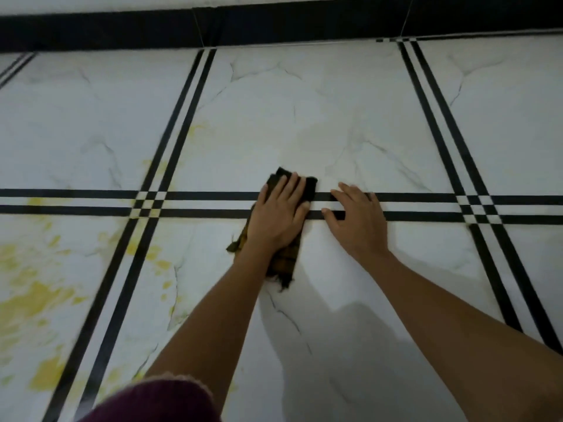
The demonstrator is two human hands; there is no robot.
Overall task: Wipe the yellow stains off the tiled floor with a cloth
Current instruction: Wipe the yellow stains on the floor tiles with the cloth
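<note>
The left hand (278, 216) is laid flat, palm down, with fingers extended and only slightly parted, pressed onto a dark cloth (285, 257); nothing is pinched, the cloth being held beneath the palm against the tiled floor (304, 111). The cloth is seen folded into a long strip, its far end showing past the fingertips and its frayed near end trailing below the wrist; a yellowish check can be made out on its lower part. The right hand (358, 219) is placed just beside the cloth, apart from it, palm down with the fingers spread and resting directly on the floor; nothing is held in it. Both hands are set across the pair of black lines (91, 202) that run from side to side between the white marbled tiles; two further pairs of black lines are seen crossing these to the left and to the right. Yellow stains (33, 300) are spread over the tiles to the left, well apart from the cloth, thickest at the lower left; fainter yellow marks (195, 130) are seen along the left pair of lines. A dark band (122, 28) is seen running along the far edge of the floor; a maroon sleeve (158, 400) is visible at the bottom edge.
</note>
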